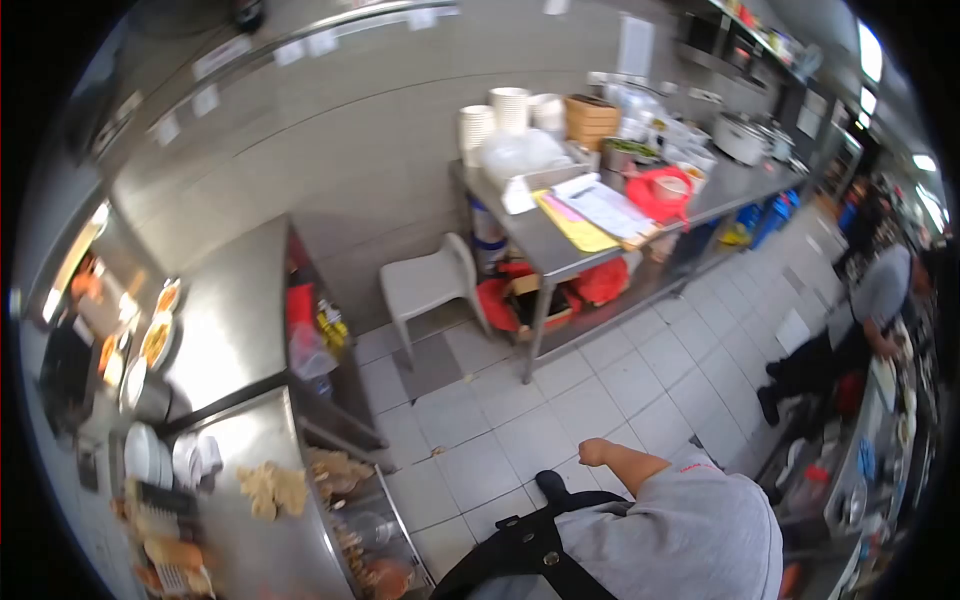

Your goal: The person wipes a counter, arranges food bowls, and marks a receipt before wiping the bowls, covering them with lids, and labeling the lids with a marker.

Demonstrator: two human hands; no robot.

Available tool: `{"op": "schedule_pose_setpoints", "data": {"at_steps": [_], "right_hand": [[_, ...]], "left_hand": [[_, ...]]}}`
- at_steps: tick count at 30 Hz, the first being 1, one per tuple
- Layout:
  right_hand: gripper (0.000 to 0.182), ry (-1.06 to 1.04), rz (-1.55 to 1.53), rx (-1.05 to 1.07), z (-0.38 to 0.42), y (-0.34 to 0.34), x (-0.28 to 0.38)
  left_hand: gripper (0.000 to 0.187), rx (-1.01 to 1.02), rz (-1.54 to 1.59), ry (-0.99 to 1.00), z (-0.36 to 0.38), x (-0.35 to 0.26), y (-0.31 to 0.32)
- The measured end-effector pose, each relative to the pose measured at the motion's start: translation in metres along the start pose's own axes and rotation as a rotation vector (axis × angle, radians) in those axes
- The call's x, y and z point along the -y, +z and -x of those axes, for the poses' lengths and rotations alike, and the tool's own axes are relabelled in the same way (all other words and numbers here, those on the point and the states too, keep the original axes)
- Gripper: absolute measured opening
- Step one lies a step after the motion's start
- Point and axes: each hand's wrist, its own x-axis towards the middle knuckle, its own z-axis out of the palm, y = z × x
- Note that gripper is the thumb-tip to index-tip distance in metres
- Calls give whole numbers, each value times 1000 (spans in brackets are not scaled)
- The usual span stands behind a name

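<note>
- Catching the right hand (pixel 592 452) out over the tiled floor (pixel 540 440), just past the sleeve, above a dark shoe (pixel 553 490); no sign of the left hand;
- Reading the fingers as narrow, curled into a loose fist; showing nothing held, though can't tell about anything small tucked inside; can't tell about the left ones at all;
- Judging this as a moment between holds, with no contact under way at the right hand;
- Spotting the nearest things over on the metal surface (pixel 520 235): white papers (pixel 602 203) partly over a yellow sheet (pixel 580 232), beside a red bag (pixel 650 205); all well apart from the hand;
- Noting a pale chair (pixel 425 290) by the end of that surface; off left, crumpled beige pieces (pixel 272 490) on the steel counter (pixel 250 430), with plates of food (pixel 158 340) farther back;
- Seeing a co-worker (pixel 880 290) at far right, well clear;
- Judging that any pick-up would call for opening the curled fingers and closing the gap first.
</note>
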Motion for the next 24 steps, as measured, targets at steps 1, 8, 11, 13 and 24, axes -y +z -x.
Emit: {"op": "schedule_pose_setpoints", "data": {"at_steps": [1, 8, 11, 13, 24], "right_hand": [[33, 94, -97, -21, 20, -3, -6], [36, 387, -519, -26, 139, 34, -91], [36, 545, -598, -11, 184, 62, -163], [34, 665, -617, 24, 213, 87, -211], [30, 914, -924, -324, 247, 85, -332]], "left_hand": [[49, -45, 528, 41, -43, -58, 7], [49, 414, 949, 526, -58, -402, -78], [51, 491, 1138, 588, -24, -521, -121], [52, 579, 1251, 602, -2, -583, -148], [55, 600, 1378, 920, 16, -831, -188]]}}
